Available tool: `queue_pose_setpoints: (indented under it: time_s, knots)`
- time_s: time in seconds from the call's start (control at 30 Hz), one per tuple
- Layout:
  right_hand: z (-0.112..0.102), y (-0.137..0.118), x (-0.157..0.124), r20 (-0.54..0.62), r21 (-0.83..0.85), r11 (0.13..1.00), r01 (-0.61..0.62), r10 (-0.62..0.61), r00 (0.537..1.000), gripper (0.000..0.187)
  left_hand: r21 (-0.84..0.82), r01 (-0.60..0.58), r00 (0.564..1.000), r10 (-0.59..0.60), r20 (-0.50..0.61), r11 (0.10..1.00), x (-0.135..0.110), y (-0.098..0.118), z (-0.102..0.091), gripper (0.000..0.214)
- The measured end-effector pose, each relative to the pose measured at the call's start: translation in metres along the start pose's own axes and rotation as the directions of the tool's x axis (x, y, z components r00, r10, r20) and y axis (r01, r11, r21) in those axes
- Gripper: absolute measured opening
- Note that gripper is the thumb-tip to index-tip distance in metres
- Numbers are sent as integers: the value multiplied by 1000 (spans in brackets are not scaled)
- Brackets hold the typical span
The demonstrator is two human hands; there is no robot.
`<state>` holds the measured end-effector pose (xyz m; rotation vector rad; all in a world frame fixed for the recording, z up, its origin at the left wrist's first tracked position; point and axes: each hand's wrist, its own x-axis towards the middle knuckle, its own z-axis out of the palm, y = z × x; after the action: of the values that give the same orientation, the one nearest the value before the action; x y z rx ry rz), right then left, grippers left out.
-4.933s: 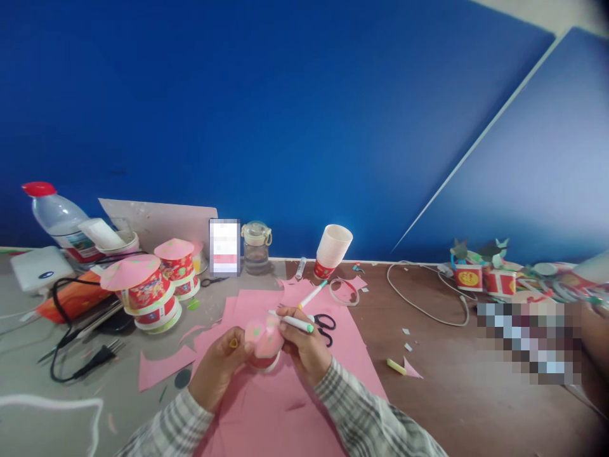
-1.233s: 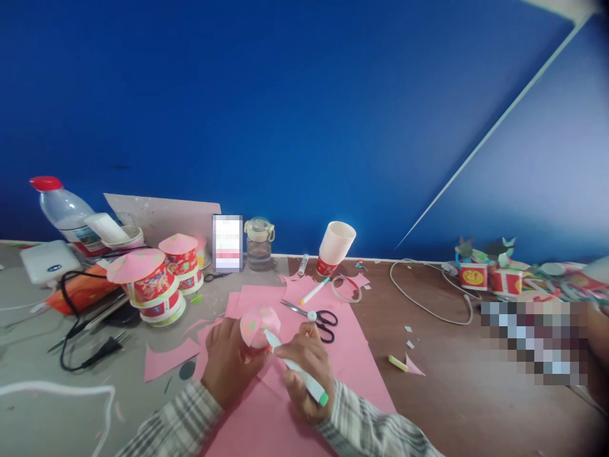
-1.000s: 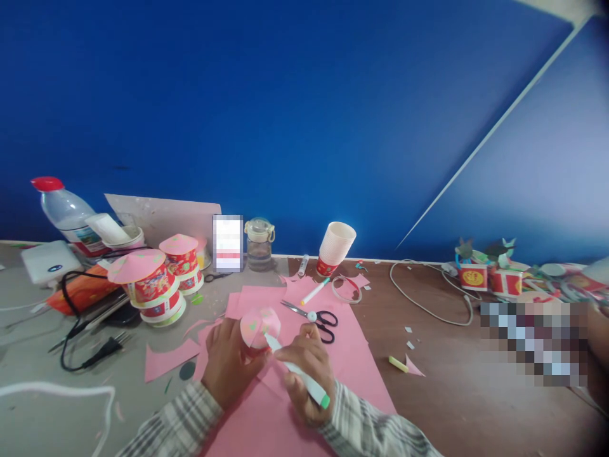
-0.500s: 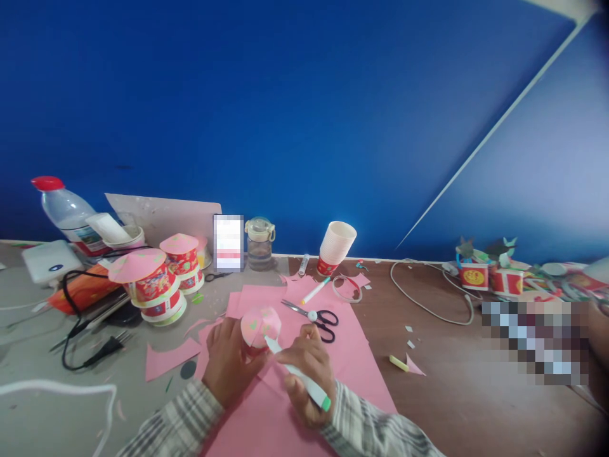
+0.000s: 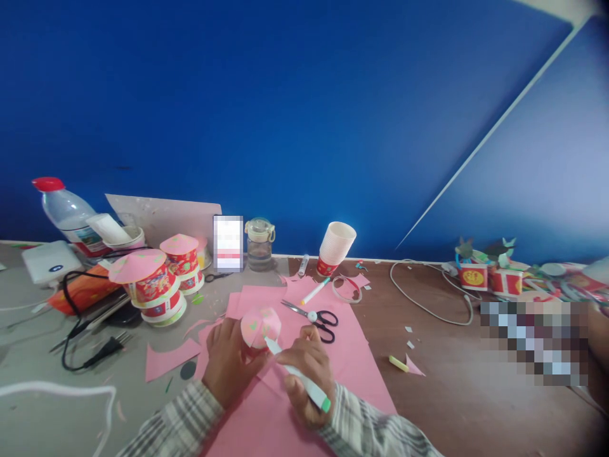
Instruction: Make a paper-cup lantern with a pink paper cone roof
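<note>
My left hand (image 5: pixel 233 365) is closed round the side of a small paper cup topped with a pink cone roof (image 5: pixel 260 326) that bears green marks. In my right hand (image 5: pixel 308 374) a white marker with a green end (image 5: pixel 304 384) is gripped, its tip touching or very near the roof's lower edge. Both hands rest over large pink paper sheets (image 5: pixel 352 374). Scissors with black handles (image 5: pixel 326 325) lie partly open just beyond my right hand. A capped white marker with a teal end (image 5: pixel 316 290) lies farther back on the sheets.
Pink-roofed cup lanterns (image 5: pixel 147 285), a black plug (image 5: pixel 107 351) and a red-capped bottle (image 5: pixel 69 212) crowd the left. A glass jar (image 5: pixel 259 244) and stacked paper cups (image 5: pixel 337 247) stand by the blue wall. Another person's hand (image 5: pixel 598 336) is at far right, near decorated cups (image 5: pixel 473 274).
</note>
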<state>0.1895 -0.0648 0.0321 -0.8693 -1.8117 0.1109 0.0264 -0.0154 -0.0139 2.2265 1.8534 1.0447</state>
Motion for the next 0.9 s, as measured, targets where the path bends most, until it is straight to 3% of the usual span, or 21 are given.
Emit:
queue_pose_setpoints:
  time_s: [0.23, 0.47, 0.7, 0.9]
  knots:
    - [-1, 0, 2, -19, 14, 1000, 13, -13, 1000, 35, -13, -16, 1000, 16, -11, 1000, -1, -1, 1, 41]
    - [-4, -4, 2, -55, 55, 998, 0, 3, 998, 31, -35, -57, 998, 56, -23, 998, -2, 2, -2, 58]
    - [-2, -8, 2, -22, 51, 998, 42, -41, 999, 35, -146, -53, 990, 71, 124, 988, 0, 8, -18, 25]
    - [-2, -8, -2, 28, 52, 995, 80, -82, 996, 35, -165, -7, 996, 23, 92, 986, 1, 9, -18, 23]
